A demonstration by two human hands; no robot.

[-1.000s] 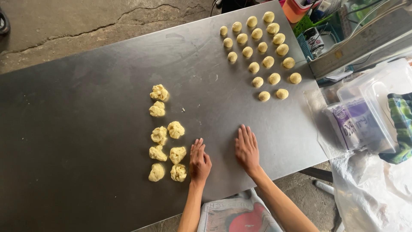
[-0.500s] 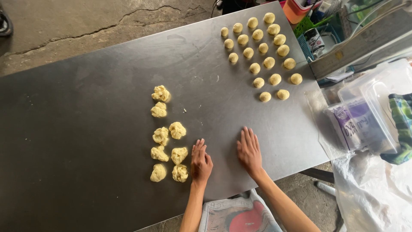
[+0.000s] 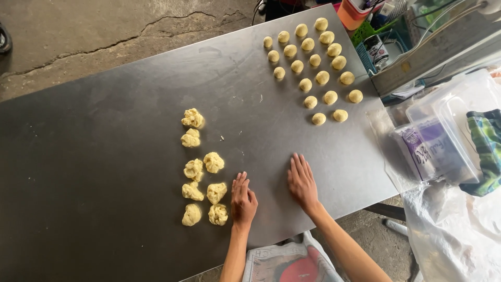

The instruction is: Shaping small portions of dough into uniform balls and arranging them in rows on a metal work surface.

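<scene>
A dark metal table (image 3: 104,156) fills the view. My left hand (image 3: 243,198) lies flat, palm down, just right of a cluster of several rough yellow dough lumps (image 3: 203,183). My right hand (image 3: 302,183) also rests flat on the bare metal, fingers together, a hand's width to the right of the left one. I cannot tell whether anything lies under either palm. At the far right of the table several smooth round dough balls (image 3: 313,62) sit in neat rows, well beyond both hands.
A clear plastic tub (image 3: 443,130) wrapped in plastic film stands off the table's right edge, with a green checked cloth (image 3: 488,151) beside it. Baskets and containers (image 3: 376,31) crowd the top right corner. Cracked concrete floor (image 3: 78,31) lies beyond the table.
Both hands have stayed flat on the table in nearly the same place; the view has shifted only slightly.
</scene>
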